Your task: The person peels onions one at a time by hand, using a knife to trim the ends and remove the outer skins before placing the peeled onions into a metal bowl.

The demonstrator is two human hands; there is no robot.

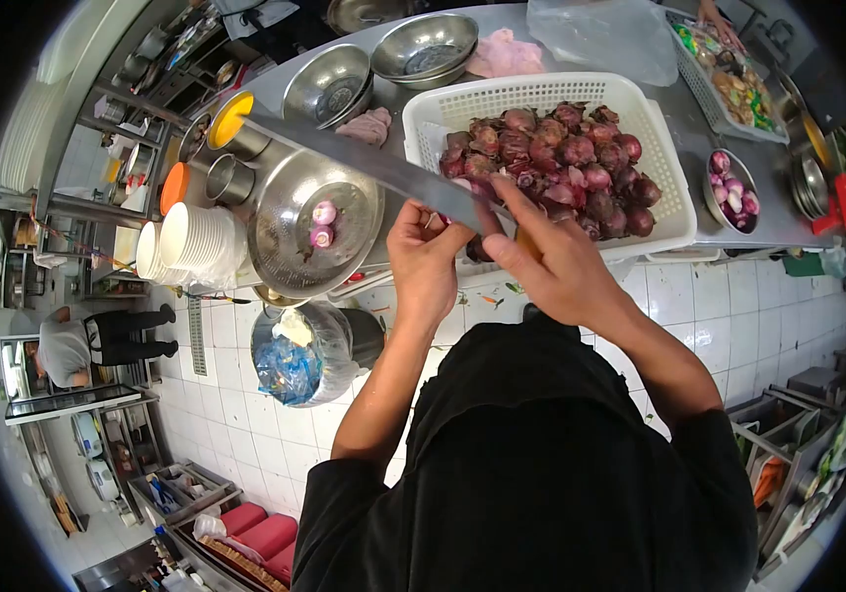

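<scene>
My right hand [559, 259] grips a large knife, whose long blade [368, 163] reaches up and left across the basket's edge. A bit of its yellow handle shows under the fingers. Close beside the blade, my left hand [426, 259] is closed in a pinch around a red onion, which the fingers and blade mostly hide. In front of both hands, a white plastic basket [681, 212] holds a heap of unpeeled red onions [581, 150]. To the left, a perforated steel colander [280, 232] contains a few peeled red onions [322, 225].
Steel bowls [329, 84] and a pink cloth [505, 54] lie behind the basket. Stacked white tubs [191, 237] stand at the left. A bowl of purple onions [734, 192] sits at the right. Below the table is a lined bin [294, 360]. Another person [97, 345] works at the far left.
</scene>
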